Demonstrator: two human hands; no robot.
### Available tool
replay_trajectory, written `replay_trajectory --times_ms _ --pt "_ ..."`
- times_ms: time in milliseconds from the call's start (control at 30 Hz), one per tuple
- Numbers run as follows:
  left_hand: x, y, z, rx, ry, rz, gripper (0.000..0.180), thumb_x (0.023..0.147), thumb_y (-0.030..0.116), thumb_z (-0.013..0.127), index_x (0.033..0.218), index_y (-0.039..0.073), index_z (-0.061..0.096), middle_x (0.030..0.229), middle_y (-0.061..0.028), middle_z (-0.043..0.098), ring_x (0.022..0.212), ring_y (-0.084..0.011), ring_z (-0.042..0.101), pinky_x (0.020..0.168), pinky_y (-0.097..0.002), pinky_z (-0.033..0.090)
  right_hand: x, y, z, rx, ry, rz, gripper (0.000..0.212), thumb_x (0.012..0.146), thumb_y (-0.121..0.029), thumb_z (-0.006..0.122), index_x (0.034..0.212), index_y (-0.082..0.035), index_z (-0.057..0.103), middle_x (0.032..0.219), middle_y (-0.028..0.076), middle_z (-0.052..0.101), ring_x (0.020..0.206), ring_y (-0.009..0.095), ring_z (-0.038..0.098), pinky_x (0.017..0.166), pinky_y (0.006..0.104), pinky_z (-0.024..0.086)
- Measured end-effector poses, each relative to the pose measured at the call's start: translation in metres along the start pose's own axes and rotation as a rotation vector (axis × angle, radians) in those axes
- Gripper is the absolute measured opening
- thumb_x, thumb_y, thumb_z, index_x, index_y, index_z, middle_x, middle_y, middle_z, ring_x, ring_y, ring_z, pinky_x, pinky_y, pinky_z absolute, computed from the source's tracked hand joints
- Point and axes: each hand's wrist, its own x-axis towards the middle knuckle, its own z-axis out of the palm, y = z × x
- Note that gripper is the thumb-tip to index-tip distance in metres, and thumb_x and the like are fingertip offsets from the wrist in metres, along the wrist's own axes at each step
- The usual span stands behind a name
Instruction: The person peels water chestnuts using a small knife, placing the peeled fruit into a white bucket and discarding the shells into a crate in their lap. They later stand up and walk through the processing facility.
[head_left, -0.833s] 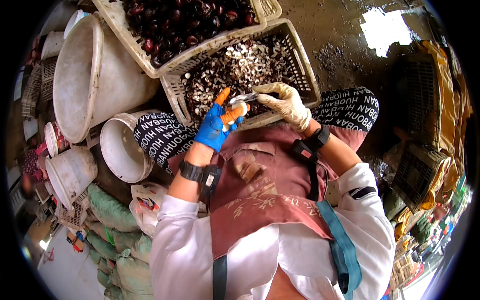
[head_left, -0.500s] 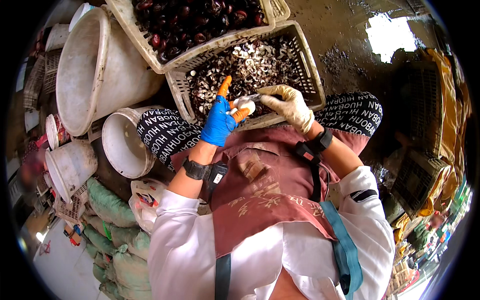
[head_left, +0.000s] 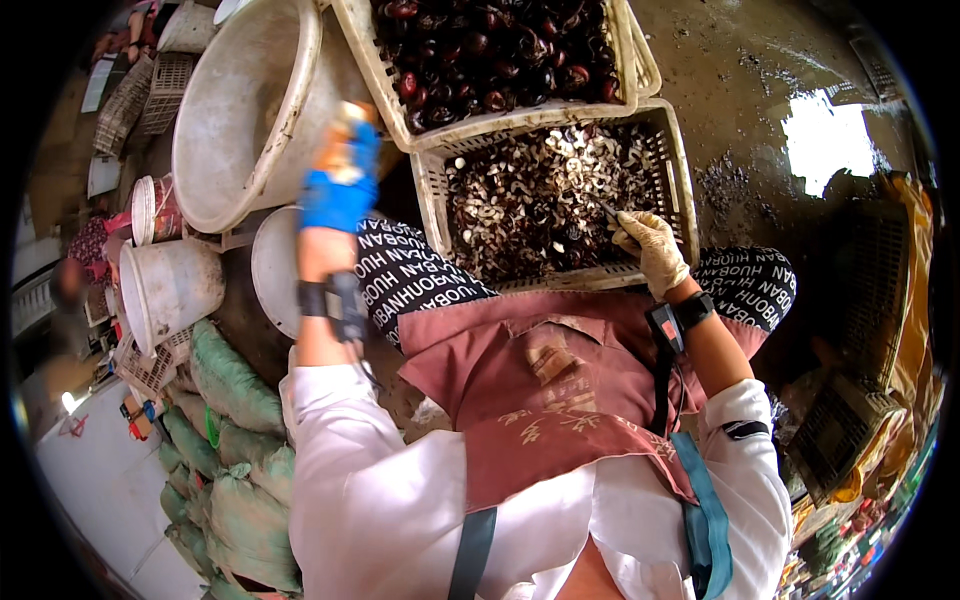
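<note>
My left hand [head_left: 342, 180], in a blue glove with orange finger covers, is smeared by motion beside the big white tub [head_left: 300, 120]. Something pale shows at its fingertips, too blurred to name. In a cream glove, my right hand [head_left: 648, 248] is closed around a small knife [head_left: 609, 211], its blade pointing over the near right part of a plastic crate [head_left: 432, 200]. Pale and dark peelings [head_left: 570, 190] cover the bottom of that crate. Dark red-brown water chestnuts [head_left: 500, 60] fill a second crate [head_left: 520, 118], which overlaps the far edge of the first.
A white bucket [head_left: 275, 270] stands by my left knee, partly hidden behind my left arm. Further left are another bucket [head_left: 180, 290] and stacked green sacks [head_left: 235, 500]. Dark crates [head_left: 835, 380] with yellow-brown sheeting [head_left: 910, 300] are at the right. The floor looks wet and muddy.
My left hand has left the right hand, carrying a peeled white water chestnut away to the left, toward the tub. My right hand stays over the peelings crate with the knife. The view has shifted.
</note>
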Motion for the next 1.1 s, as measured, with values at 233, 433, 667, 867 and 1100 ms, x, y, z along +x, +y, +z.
replay_trajectory --times_ms 233,433,667,867,1100 --pt "-0.045 -0.023 -0.107 -0.394 0.373 -0.141 0.038 0.086 0.016 0.059 0.120 0.001 0.052 0.116 -0.0108 0.056 0.101 -0.0230 0.055 0.089 -0.0306 0.042 0.011 0.009 -0.004 0.032 0.043 0.020 0.016 0.088 -0.020 0.058 0.080 -0.006 0.059 0.068 -0.003 0.054 0.061 0.004 0.047 0.058 0.0181 0.039" --pt "-0.057 -0.069 -0.112 0.757 0.329 0.130 0.044 0.079 0.005 0.065 0.120 0.002 0.052 0.117 -0.0089 0.054 0.104 -0.0172 0.051 0.089 -0.0294 0.042 0.018 0.010 -0.001 0.032 -0.038 -0.015 0.017 0.084 -0.021 0.064 0.081 -0.004 0.061 0.065 -0.002 0.058 0.056 0.004 0.047 0.053 0.0168 0.036" --pt "0.025 -0.004 0.071 0.155 -0.129 0.316 0.034 0.080 0.003 0.063 0.113 0.004 0.058 0.103 -0.0099 0.063 0.088 -0.0128 0.059 0.079 -0.0244 0.047 0.016 0.006 0.007 0.110 -0.017 -0.021 0.016 0.083 -0.022 0.064 0.086 -0.006 0.062 0.070 -0.001 0.060 0.064 0.006 0.055 0.063 0.0188 0.044" --pt "0.066 0.004 0.149 0.934 -0.190 0.201 0.049 0.072 0.031 0.071 0.113 0.008 0.056 0.097 -0.0173 0.063 0.088 -0.0330 0.061 0.077 -0.0383 0.048 0.007 0.005 0.001 0.135 0.070 -0.013 0.016 0.085 -0.021 0.062 0.087 -0.005 0.061 0.071 -0.001 0.060 0.062 0.005 0.053 0.061 0.0181 0.042" --pt "0.044 0.005 0.134 -0.108 -0.208 -0.180 0.035 0.081 0.009 0.064 0.115 0.011 0.057 0.090 0.0020 0.062 0.072 -0.0079 0.058 0.059 -0.0189 0.047 0.006 -0.004 0.009 0.121 0.058 -0.171 0.018 0.085 -0.018 0.062 0.090 -0.001 0.062 0.071 0.000 0.060 0.063 0.006 0.052 0.061 0.0184 0.042"
